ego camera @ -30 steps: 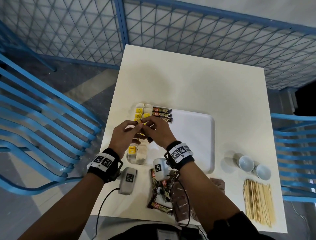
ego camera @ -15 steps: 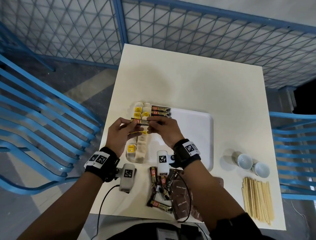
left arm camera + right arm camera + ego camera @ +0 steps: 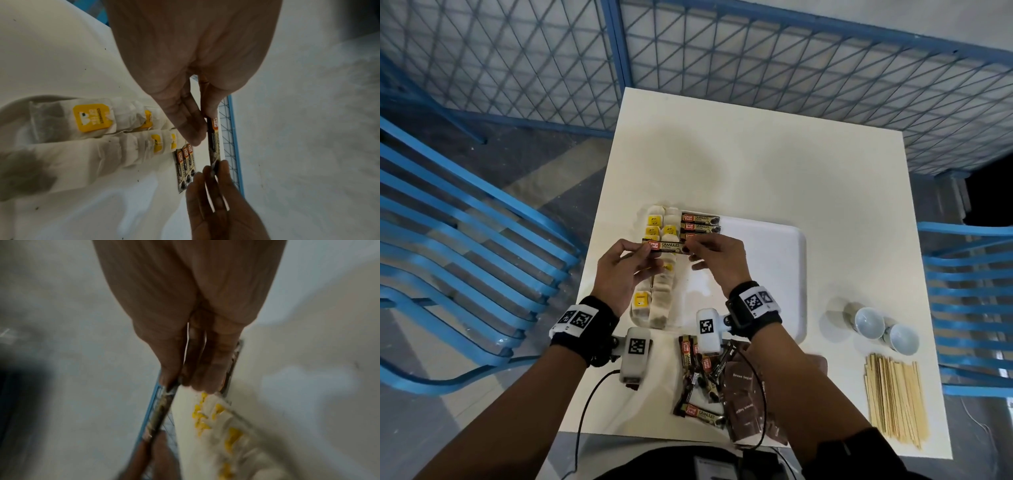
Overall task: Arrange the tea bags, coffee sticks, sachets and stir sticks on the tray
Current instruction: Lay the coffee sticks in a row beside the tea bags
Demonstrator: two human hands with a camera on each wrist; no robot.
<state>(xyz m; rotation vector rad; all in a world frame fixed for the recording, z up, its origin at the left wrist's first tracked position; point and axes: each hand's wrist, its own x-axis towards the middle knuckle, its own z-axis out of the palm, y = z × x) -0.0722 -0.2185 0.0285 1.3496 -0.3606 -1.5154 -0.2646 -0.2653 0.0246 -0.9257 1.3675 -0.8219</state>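
A dark coffee stick (image 3: 665,245) (image 3: 213,139) (image 3: 162,408) is held level above the white tray (image 3: 763,274). My left hand (image 3: 626,263) pinches its left end and my right hand (image 3: 714,255) pinches its right end. Two rows of tea bags (image 3: 659,274) (image 3: 86,123) with yellow tags fill the tray's left side. Three coffee sticks (image 3: 700,226) (image 3: 185,165) lie side by side at the tray's far left, just beyond the held one. Loose coffee sticks (image 3: 697,380) and brown sugar sachets (image 3: 744,407) lie by the table's near edge. Wooden stir sticks (image 3: 893,397) lie at the near right.
Two small white cups (image 3: 883,329) sit right of the tray, above the stir sticks. The white table (image 3: 756,164) stands against a blue mesh fence (image 3: 722,51). Blue slatted chairs (image 3: 465,257) flank it on both sides.
Both hands have lifted the coffee stick from a bunched grip over the tea bags, turned it level, and moved it toward the three sticks lying on the tray.
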